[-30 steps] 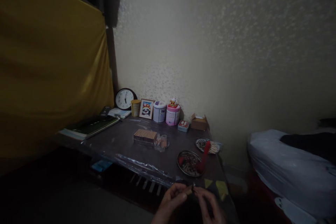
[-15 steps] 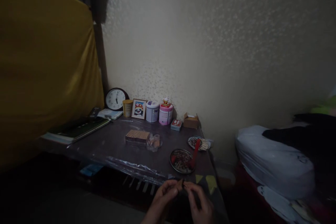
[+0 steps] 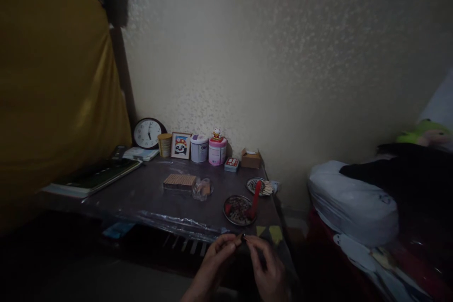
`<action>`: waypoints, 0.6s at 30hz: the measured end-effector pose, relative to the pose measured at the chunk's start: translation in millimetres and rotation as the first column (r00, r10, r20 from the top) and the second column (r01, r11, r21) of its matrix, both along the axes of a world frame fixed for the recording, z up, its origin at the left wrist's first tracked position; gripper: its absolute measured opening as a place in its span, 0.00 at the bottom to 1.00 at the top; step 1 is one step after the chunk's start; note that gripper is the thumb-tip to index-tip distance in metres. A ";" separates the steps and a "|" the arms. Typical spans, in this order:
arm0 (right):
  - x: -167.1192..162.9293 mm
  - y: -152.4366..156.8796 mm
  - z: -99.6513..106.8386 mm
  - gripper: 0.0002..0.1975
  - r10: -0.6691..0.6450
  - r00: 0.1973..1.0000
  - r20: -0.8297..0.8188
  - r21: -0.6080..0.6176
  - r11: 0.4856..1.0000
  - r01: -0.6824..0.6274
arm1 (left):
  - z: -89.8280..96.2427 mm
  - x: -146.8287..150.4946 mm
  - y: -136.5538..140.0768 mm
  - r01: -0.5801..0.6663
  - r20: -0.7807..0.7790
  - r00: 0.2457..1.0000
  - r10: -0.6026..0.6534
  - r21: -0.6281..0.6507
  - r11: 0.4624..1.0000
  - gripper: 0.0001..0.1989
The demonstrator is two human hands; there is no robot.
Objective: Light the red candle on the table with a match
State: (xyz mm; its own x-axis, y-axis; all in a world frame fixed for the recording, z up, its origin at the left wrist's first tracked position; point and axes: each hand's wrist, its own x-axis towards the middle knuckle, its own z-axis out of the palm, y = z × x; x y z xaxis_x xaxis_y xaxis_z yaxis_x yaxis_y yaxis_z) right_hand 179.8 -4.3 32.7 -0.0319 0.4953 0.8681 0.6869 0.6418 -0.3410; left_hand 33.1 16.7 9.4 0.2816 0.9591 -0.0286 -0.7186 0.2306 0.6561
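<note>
Dimly, small dark piece (image 3: 243, 237), pinched between left hand (image 3: 215, 264), right hand (image 3: 269, 271)

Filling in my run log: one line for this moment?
left hand: pinching small dark object | right hand: fingertips on it | beyond: round metal dish

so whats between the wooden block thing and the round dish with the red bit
In the head view, a crumpled clear plastic bag lies between the wooden block and the round dish.

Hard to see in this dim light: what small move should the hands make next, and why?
Probably lift the small dark piece nearer the eyes. The left hand and right hand pinch it together at the near edge of the table, in deep shadow, and its shape cannot be made out.
</note>
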 end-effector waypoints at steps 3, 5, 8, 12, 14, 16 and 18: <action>-0.3 -7.0 13.6 0.07 -0.011 1.000 -0.015 0.037 0.999 0.012 | 5.5 2.1 -1.9 -0.008 0.006 1.000 0.008 -0.011 1.000 0.13; -0.4 -10.7 19.1 0.07 -0.015 1.000 -0.025 0.059 0.998 0.017 | 10.4 4.3 -3.7 0.002 0.024 1.000 -0.002 -0.012 1.000 0.12; 0.6 -11.8 19.4 0.07 -0.020 1.000 -0.019 0.058 0.998 0.021 | 19.0 7.8 -8.7 0.009 0.026 1.000 -0.010 0.006 1.000 0.11; 4.7 -11.3 20.4 0.07 -0.069 0.998 -0.013 0.046 0.997 0.070 | 27.5 10.9 -16.3 0.017 0.024 1.000 -0.017 0.016 1.000 0.10; 5.8 -15.9 26.3 0.06 -0.089 0.996 -0.031 0.064 0.994 0.091 | 28.9 11.9 -17.9 0.017 0.026 1.000 -0.017 0.000 1.000 0.10; 5.8 -23.1 32.4 0.07 -0.084 0.994 -0.067 0.102 0.991 0.091 | 29.5 12.8 -18.2 0.014 0.022 1.000 -0.013 -0.010 1.000 0.11; 6.0 -27.6 33.2 0.09 -0.058 0.994 -0.091 0.136 0.988 0.070 | 30.7 14.0 -18.3 0.016 0.026 1.000 -0.016 -0.013 1.000 0.11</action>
State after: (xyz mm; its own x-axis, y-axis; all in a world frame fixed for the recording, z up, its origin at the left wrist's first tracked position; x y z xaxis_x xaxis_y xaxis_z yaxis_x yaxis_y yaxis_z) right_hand 185.8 -31.9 65.9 0.0743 0.3684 0.9267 0.7002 0.6425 -0.3115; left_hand 47.2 -1.5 40.1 0.2975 0.9541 -0.0338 -0.7317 0.2506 0.6339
